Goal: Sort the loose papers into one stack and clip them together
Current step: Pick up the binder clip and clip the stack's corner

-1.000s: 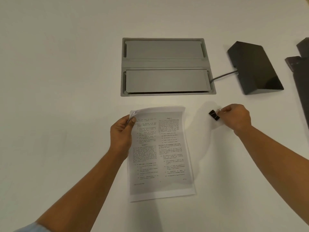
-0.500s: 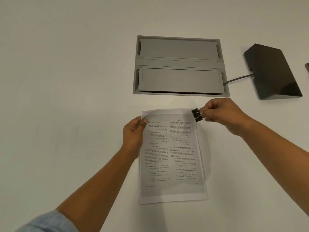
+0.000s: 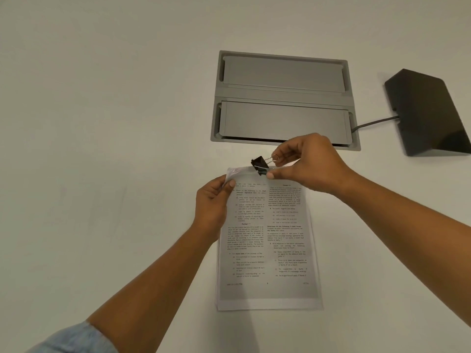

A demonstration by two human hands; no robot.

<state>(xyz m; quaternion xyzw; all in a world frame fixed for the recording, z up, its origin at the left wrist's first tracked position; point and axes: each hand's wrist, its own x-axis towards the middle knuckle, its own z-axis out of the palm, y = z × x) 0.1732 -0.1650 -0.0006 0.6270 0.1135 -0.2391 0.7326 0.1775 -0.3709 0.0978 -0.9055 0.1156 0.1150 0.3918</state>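
Compared with the earlier frame, the binder clip (image 3: 260, 165) is found shifted from the 1 o'clock corner of the paper stack (image 3: 267, 250) to about 12 o'clock on its top edge.

Right hand (image 3: 313, 164): the grip is closed in a pinch on the clip's wire handles, thumb below and fingers above. How wide the clip's mouth is held cannot be told.

Left hand (image 3: 211, 202): the 11 o'clock corner of the stack is pinched between thumb and fingers and raised slightly. The rest of the stack is laid flat on the surface (image 3: 102, 123).

Step in hand, as judged: seating the clip.
- The handles are best kept squeezed until every sheet is fully inside the mouth.
- The edges at the lower end look slightly fanned and are better squared first.

Surroundings: a grey cable hatch (image 3: 283, 98) is set into the surface at 12 o'clock, and a black wedge-shaped device (image 3: 430, 113) with its cable (image 3: 372, 122) at 2 o'clock. Neither is seen to obstruct the work.
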